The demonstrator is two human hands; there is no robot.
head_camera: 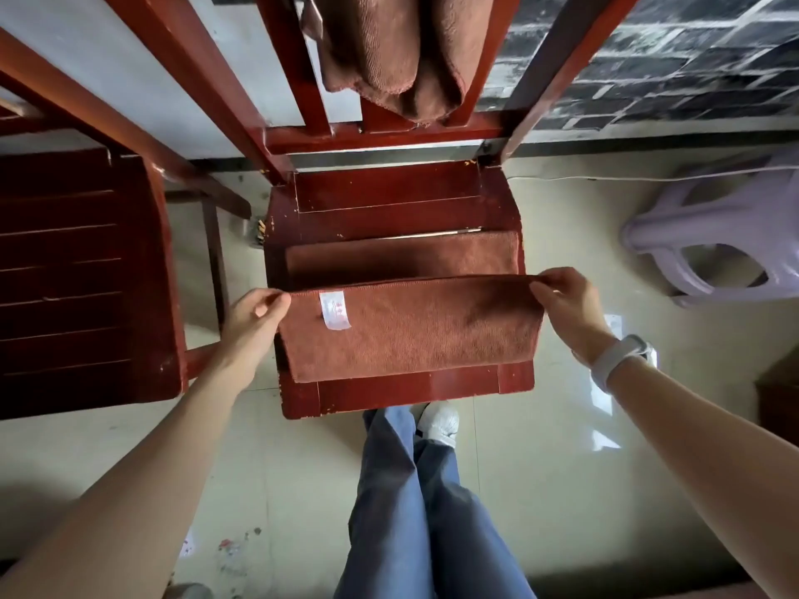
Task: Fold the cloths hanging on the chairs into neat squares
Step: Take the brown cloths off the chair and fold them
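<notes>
- Two hands work one brown cloth spread on the red wooden chair seat: the left hand pinches the cloth's left upper corner between thumb and fingers, the right hand pinches the right upper corner the same way.
- Both corners are lifted off the seat, so the near half stands as a raised flap with its white care label facing up; the far half lies flat on the seat. Holding both corners level likely keeps the edges square as the fold is laid over.
- A white wristband sits on the right wrist.
- Above the seat, a second brown cloth hangs over the chair's backrest, not yet folded.
- Left of this chair stands another dark red chair; to its right, a pale lilac plastic stool on the beige tiled floor.
- Behind the chair runs a wall, pale on the left and dark brick-patterned on the right.
</notes>
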